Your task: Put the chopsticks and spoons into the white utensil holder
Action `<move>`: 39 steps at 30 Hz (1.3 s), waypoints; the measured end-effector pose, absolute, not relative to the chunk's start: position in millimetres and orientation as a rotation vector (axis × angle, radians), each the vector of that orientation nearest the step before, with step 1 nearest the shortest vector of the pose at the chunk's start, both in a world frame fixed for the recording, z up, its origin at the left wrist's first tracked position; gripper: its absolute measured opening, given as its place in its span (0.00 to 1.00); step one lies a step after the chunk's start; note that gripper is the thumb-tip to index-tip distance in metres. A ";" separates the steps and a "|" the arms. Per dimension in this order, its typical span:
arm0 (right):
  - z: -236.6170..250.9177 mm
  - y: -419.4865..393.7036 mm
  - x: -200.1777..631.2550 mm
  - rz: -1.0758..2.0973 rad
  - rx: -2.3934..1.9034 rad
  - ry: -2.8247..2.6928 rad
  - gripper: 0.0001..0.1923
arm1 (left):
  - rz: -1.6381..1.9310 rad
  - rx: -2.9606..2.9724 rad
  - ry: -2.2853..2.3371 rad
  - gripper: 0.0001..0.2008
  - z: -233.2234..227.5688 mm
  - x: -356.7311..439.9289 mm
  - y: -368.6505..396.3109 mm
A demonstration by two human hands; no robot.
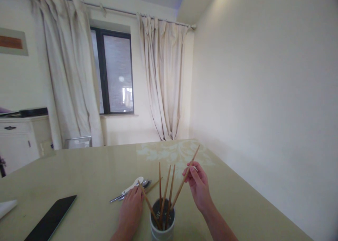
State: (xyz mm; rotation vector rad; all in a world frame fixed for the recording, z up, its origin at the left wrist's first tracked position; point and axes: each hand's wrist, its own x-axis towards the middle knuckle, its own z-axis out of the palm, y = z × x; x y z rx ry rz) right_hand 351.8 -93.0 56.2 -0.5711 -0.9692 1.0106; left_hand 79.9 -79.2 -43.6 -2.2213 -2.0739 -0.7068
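While the cup (162, 234) sits nearest, base out of frame, w/ several chopsticks (166, 184) standing loose in it, a tip-over is prob. the main risk: tall sticks, high load, a knock from either wrist would do it. L hand (132, 205), just left of cup, lies palm-down; fingers close together, but can't tell if they grip anything. One leaning stick crosses in front of its fingertips, so lifting that hand could snag it. R hand (199, 184), right of cup, pinches a single chopstick (179, 191) betw. thumb & fingers, slanted, lower end at cup's rim; can't tell if it's inside. Held high up, it could swivel & catch the rim or other sticks.

By L fingertips: white spoon (134, 184), metal cutlery (115, 199) & a lying chopstick (155, 185), bunched together; a careless drag might scatter them. Black slab (52, 216), poss. a phone or tablet, is well apart, low risk.

Re: writing: none legible on cup, spoon or slab; far wall's plaque (12, 42) has an orange-brown band, no readable text.
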 end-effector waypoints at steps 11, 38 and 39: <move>36.4 -102.1 331.0 1.138 -0.640 -1.280 0.20 | -1.001 -2.320 -2.092 0.22 -42.8 89.6 -79.8; 19.7 -87.4 313.2 1.044 -0.846 -1.177 0.29 | -1.692 -2.587 -1.784 0.22 -7.1 103.1 -97.0; 23.7 -85.6 318.9 0.985 -0.839 -1.136 0.29 | -1.627 -2.472 -1.838 0.21 -11.2 95.5 -92.4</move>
